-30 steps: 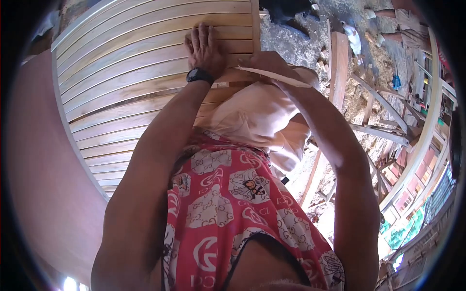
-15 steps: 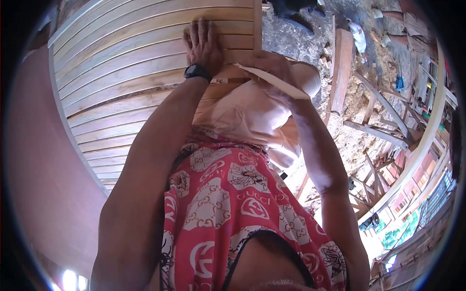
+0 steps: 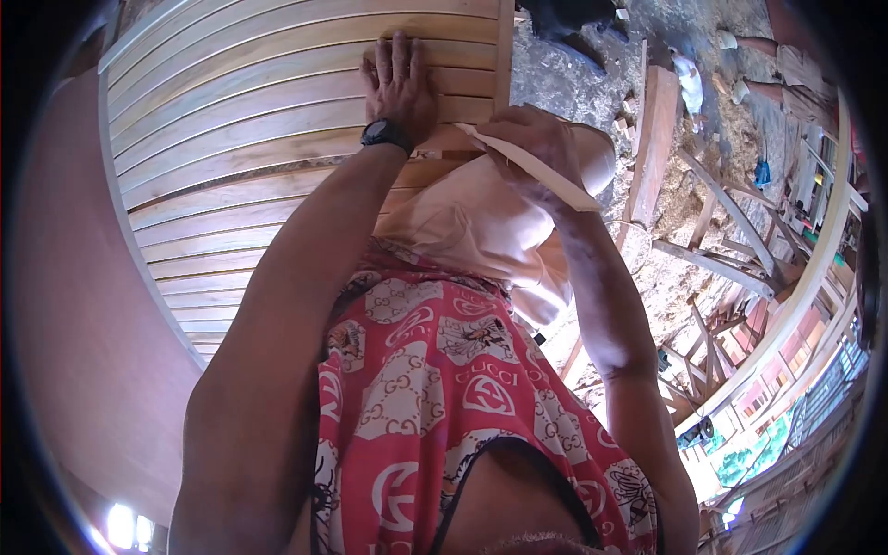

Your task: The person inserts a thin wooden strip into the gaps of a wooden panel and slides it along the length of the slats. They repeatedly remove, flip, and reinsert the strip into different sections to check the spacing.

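My left hand [image 3: 401, 91], with a black watch [image 3: 387, 135] on its wrist, lies palm down on a slatted wooden panel [image 3: 277, 102]. Its fingers are stretched out and a little apart. My right hand [image 3: 535, 139] is closed by the panel's right edge, close to my knee. It grips a pale tan strip [image 3: 541, 169], pointed at one end and wider toward my wrist; I cannot make out its material. My fingertips on that side are partly hidden behind the hand.
A smooth reddish-brown board [image 3: 102, 277] stands along the left. On the right, a thick timber piece [image 3: 655, 129] and several loose beams [image 3: 717, 264] lie over ground strewn with shavings. Another person's legs [image 3: 763, 91] show at upper right, and a dark animal-like shape [image 3: 569, 23] at the top.
The view has shifted slightly, moving the panel a little to the right. The wide end of the strip has dropped a bit with my right hand. My left hand stays flat on the slats.
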Tool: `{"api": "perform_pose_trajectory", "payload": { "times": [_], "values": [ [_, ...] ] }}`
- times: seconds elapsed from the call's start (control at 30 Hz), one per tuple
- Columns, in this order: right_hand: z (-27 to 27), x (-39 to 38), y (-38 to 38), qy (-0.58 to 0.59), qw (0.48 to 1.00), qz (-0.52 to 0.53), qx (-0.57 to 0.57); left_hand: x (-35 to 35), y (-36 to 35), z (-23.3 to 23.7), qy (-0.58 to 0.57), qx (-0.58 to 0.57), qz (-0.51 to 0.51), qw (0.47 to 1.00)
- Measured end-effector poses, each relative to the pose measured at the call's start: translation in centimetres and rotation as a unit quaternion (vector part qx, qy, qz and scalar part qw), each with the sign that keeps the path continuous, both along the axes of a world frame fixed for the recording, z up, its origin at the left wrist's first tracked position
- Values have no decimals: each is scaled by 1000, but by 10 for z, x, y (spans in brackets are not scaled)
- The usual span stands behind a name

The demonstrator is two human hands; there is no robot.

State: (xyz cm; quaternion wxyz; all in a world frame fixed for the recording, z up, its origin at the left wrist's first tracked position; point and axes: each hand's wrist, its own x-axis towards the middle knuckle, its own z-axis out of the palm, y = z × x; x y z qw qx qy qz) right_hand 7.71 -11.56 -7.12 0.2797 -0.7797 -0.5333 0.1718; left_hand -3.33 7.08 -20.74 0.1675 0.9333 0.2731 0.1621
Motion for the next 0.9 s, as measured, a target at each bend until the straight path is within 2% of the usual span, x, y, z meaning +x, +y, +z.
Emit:
{"api": "perform_pose_trajectory", "payload": {
  "times": [0.43,0.5,0.67,0.73,0.77,0.8,0.87,0.9],
  "values": [
    [9,-1,2,12,1000,-1,-8,1,-2,4,-4,-20,3,1000],
    [8,-1,2,26,999,-8,33,0,-3,5,2,-27,4,1000],
    [63,7,23,-20,997,4,79,0,-2,8,11,-45,0,999],
    [82,10,21,-35,993,-15,109,0,-1,7,26,-55,0,998],
    [79,12,13,24,993,-42,111,0,-1,7,26,-48,1,999],
    [85,13,8,23,993,-42,110,-1,-2,6,28,-41,2,999],
    [99,13,1,111,968,-161,160,-1,-2,4,18,-30,3,999],
    [102,15,-6,89,968,-168,161,-1,-2,2,8,-19,4,1000]
  ]
}}
